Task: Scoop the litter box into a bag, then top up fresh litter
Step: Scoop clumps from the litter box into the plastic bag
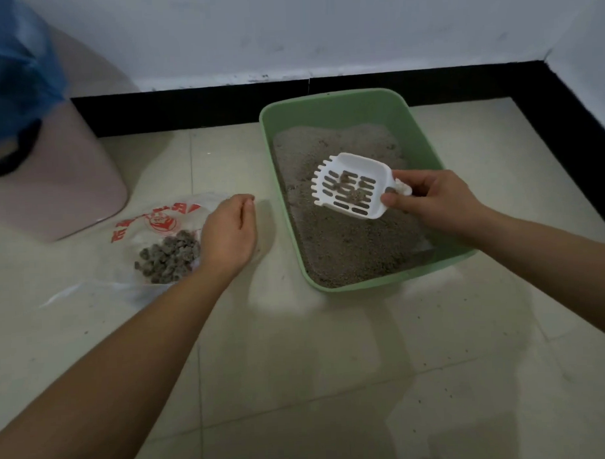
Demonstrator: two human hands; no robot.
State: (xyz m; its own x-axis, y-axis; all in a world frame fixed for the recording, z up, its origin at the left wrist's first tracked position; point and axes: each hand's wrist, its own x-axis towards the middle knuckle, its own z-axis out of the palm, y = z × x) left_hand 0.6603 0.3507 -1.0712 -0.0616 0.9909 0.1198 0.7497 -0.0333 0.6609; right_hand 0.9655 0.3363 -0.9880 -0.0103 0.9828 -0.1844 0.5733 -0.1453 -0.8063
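A green litter box (425, 139) filled with grey litter stands on the tiled floor. My right hand (433, 199) grips the handle of a white slotted scoop (351, 186) and holds it level above the litter, with a few dark clumps lying on it. To the left, a clear plastic bag (150, 227) with red print lies on the floor with a heap of grey clumps (170, 256) inside. My left hand (227, 232) sits at the bag's right edge, fingers curled, seemingly pinching the plastic.
A pink bin (69, 162) lined with a blue bag (14, 74) stands at the far left. A black skirting (187, 106) and white wall run behind the box and along the right side. Pale floor tiles (299, 366) spread in front of me.
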